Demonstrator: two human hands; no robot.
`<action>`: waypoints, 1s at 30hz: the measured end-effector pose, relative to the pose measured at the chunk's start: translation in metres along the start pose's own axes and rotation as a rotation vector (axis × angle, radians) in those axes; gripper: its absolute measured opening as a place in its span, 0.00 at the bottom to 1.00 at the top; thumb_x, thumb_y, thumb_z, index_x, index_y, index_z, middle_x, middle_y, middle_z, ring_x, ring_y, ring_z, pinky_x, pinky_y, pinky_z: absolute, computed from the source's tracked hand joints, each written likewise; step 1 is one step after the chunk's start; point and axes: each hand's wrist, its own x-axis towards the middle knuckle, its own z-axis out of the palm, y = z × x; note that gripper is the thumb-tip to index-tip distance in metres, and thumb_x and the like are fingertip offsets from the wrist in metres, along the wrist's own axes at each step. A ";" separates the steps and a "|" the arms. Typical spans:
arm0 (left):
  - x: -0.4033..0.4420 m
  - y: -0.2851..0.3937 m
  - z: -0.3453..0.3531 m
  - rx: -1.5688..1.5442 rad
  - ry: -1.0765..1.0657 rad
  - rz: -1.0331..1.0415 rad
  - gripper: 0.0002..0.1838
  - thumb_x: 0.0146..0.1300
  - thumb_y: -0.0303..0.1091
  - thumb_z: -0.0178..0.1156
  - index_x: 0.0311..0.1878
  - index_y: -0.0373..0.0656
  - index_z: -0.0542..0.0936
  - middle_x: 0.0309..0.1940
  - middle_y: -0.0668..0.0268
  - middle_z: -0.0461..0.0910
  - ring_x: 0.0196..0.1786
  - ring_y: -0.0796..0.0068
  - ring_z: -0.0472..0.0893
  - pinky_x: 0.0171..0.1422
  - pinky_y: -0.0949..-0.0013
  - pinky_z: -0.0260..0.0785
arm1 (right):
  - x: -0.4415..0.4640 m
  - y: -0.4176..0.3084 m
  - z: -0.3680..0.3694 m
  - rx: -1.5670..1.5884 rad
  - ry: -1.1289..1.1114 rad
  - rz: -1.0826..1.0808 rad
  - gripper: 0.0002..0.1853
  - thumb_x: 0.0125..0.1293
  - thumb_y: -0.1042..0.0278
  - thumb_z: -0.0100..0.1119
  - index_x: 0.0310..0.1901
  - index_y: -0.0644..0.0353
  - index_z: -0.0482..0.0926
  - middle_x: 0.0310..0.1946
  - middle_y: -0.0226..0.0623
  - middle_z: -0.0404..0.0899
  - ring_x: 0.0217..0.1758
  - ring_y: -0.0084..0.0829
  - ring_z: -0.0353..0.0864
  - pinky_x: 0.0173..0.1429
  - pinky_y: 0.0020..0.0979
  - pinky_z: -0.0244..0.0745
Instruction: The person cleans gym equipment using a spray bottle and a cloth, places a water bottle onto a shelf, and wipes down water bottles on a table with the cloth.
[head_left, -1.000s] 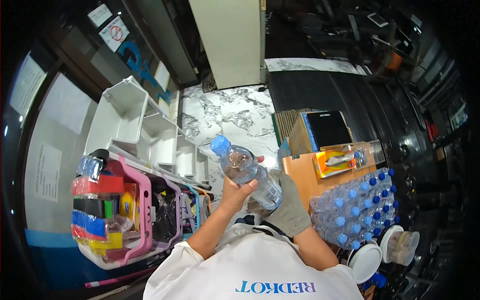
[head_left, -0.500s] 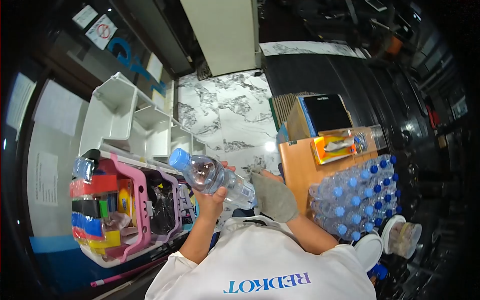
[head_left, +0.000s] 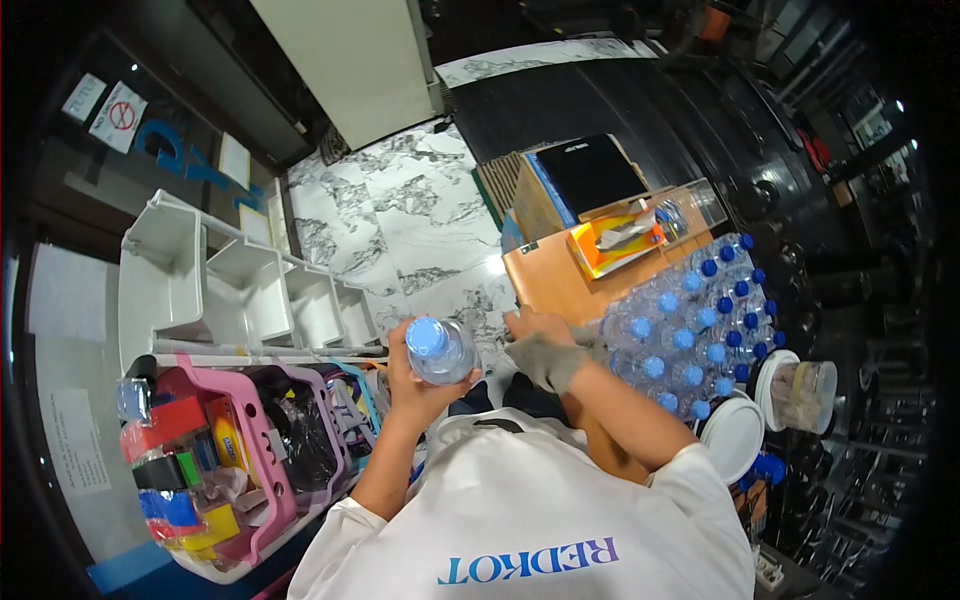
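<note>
My left hand (head_left: 408, 388) is wrapped round a clear plastic bottle (head_left: 455, 358) with a light-blue cap. The bottle is upright, its cap facing the camera, and my fingers hide part of its side. To the right of it, my right hand (head_left: 538, 324) grips a grey cloth (head_left: 545, 362) that hangs against the palm and wrist. The hand and cloth are apart from the held bottle and close to the left edge of a group of bottles (head_left: 690, 345) with light-blue and dark-blue caps, standing on a wooden tabletop (head_left: 540, 283).
On the tabletop are an orange tissue box (head_left: 592, 262) and a black flat case (head_left: 590, 172). White open bins (head_left: 250, 290) stand at left, above a pink-rimmed basket (head_left: 262, 480) of packets. A white lid (head_left: 733, 437) and clear tub (head_left: 812, 395) sit at right.
The bottle has gone from tilted to upright in my left hand. My right hand and the cloth have drawn away from its base toward the bottle group. The view has shifted.
</note>
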 end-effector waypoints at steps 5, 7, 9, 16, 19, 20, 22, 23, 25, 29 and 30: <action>-0.004 -0.002 0.003 -0.097 -0.121 -0.076 0.50 0.35 0.34 0.85 0.62 0.43 0.63 0.50 0.63 0.74 0.51 0.70 0.78 0.56 0.65 0.73 | -0.008 0.037 -0.010 0.041 0.165 0.005 0.12 0.59 0.74 0.61 0.45 0.58 0.78 0.43 0.47 0.78 0.47 0.49 0.81 0.48 0.45 0.79; -0.003 0.000 0.003 -0.042 -0.128 -0.120 0.50 0.36 0.34 0.85 0.62 0.44 0.63 0.49 0.63 0.74 0.51 0.70 0.78 0.57 0.65 0.73 | -0.020 0.037 -0.024 0.380 0.405 -0.032 0.13 0.58 0.74 0.61 0.46 0.58 0.78 0.43 0.46 0.78 0.47 0.49 0.80 0.50 0.44 0.76; -0.001 -0.001 0.005 -0.070 -0.145 -0.132 0.50 0.36 0.33 0.84 0.62 0.44 0.63 0.49 0.63 0.74 0.51 0.71 0.78 0.57 0.65 0.73 | -0.035 0.032 -0.037 0.524 0.454 0.035 0.14 0.58 0.75 0.59 0.48 0.58 0.78 0.42 0.46 0.77 0.48 0.49 0.79 0.53 0.43 0.74; 0.009 -0.001 0.020 -0.181 -0.183 -0.249 0.49 0.39 0.31 0.84 0.62 0.44 0.61 0.49 0.63 0.74 0.51 0.71 0.78 0.57 0.66 0.73 | -0.057 0.041 -0.045 0.623 0.665 0.222 0.15 0.58 0.76 0.55 0.48 0.60 0.78 0.47 0.47 0.75 0.52 0.49 0.77 0.58 0.41 0.73; 0.011 -0.010 0.026 -0.132 -0.244 -0.156 0.48 0.40 0.31 0.83 0.62 0.43 0.61 0.49 0.63 0.74 0.51 0.71 0.78 0.57 0.67 0.73 | -0.051 0.041 -0.045 0.542 0.658 0.166 0.15 0.60 0.76 0.55 0.50 0.60 0.77 0.50 0.46 0.74 0.54 0.50 0.77 0.58 0.43 0.73; 0.011 -0.010 0.025 -0.133 -0.245 -0.155 0.48 0.40 0.31 0.83 0.62 0.43 0.61 0.49 0.63 0.74 0.51 0.71 0.78 0.57 0.67 0.73 | -0.048 0.042 -0.043 0.541 0.659 0.167 0.15 0.60 0.76 0.55 0.50 0.60 0.77 0.50 0.46 0.74 0.54 0.50 0.77 0.58 0.43 0.73; 0.011 -0.006 0.025 -0.118 -0.298 -0.185 0.48 0.40 0.31 0.83 0.62 0.43 0.61 0.50 0.62 0.74 0.52 0.71 0.78 0.57 0.67 0.73 | -0.040 0.048 -0.036 0.432 0.559 0.193 0.15 0.62 0.75 0.57 0.52 0.58 0.78 0.53 0.46 0.73 0.55 0.50 0.76 0.58 0.44 0.74; 0.011 -0.004 0.025 -0.119 -0.298 -0.185 0.48 0.40 0.31 0.83 0.62 0.43 0.61 0.50 0.62 0.74 0.52 0.71 0.78 0.57 0.67 0.73 | -0.036 0.053 -0.029 0.431 0.559 0.193 0.15 0.62 0.75 0.57 0.52 0.58 0.78 0.53 0.46 0.73 0.55 0.50 0.76 0.58 0.44 0.74; 0.012 -0.001 0.025 -0.089 -0.294 -0.184 0.48 0.40 0.32 0.84 0.62 0.43 0.62 0.50 0.62 0.75 0.52 0.71 0.78 0.58 0.66 0.73 | -0.031 0.061 -0.021 0.260 0.471 0.237 0.16 0.63 0.73 0.60 0.53 0.57 0.78 0.53 0.45 0.73 0.55 0.49 0.77 0.58 0.45 0.74; 0.011 0.002 0.024 -0.116 -0.287 -0.212 0.47 0.41 0.32 0.83 0.62 0.42 0.62 0.50 0.62 0.75 0.53 0.71 0.78 0.58 0.66 0.73 | -0.036 0.058 -0.019 0.252 0.543 0.216 0.16 0.63 0.71 0.61 0.53 0.56 0.79 0.52 0.45 0.74 0.54 0.49 0.77 0.58 0.44 0.75; 0.011 0.001 0.023 -0.105 -0.295 -0.218 0.48 0.41 0.33 0.83 0.62 0.42 0.62 0.50 0.62 0.75 0.52 0.71 0.79 0.58 0.67 0.73 | -0.038 0.056 -0.019 0.303 0.527 0.121 0.17 0.64 0.68 0.62 0.55 0.56 0.78 0.54 0.44 0.74 0.56 0.47 0.77 0.59 0.43 0.74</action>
